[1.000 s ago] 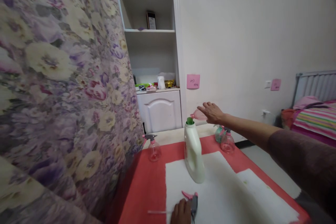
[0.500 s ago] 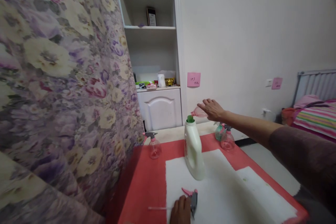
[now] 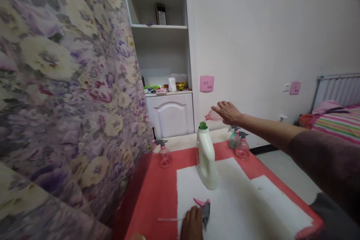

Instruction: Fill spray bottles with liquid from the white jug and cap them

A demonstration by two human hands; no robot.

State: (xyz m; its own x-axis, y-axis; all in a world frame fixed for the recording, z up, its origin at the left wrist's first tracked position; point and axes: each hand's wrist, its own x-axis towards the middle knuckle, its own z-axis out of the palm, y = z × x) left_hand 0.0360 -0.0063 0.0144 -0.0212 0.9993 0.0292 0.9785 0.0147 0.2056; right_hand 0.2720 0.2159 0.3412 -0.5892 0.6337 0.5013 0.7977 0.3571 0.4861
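My right hand (image 3: 228, 111) reaches over the table, closed around a clear pink bottle (image 3: 214, 116) that lies nearly sideways. The bottle's mouth is just above a green funnel-like piece (image 3: 202, 125) in the neck of a pale green jug (image 3: 206, 157). The jug stands upright on white paper. At the bottom, my left hand (image 3: 192, 224) is closed on a grey and pink spray head (image 3: 206, 212), its thin clear tube (image 3: 170, 219) sticking out to the left. My left fingertips are partly hidden.
A pink spray bottle (image 3: 165, 157) stands at the left on the red tabletop (image 3: 149, 195). Another pink one (image 3: 242, 150) and a green one (image 3: 234, 139) stand at the right. Floral curtain (image 3: 70, 101) hangs along the left side. A second white sheet (image 3: 281, 202) lies at the right.
My right hand has lifted the pink bottle slightly, so its mouth sits a little higher above the green piece. My left hand and the spray head look nearly unchanged.
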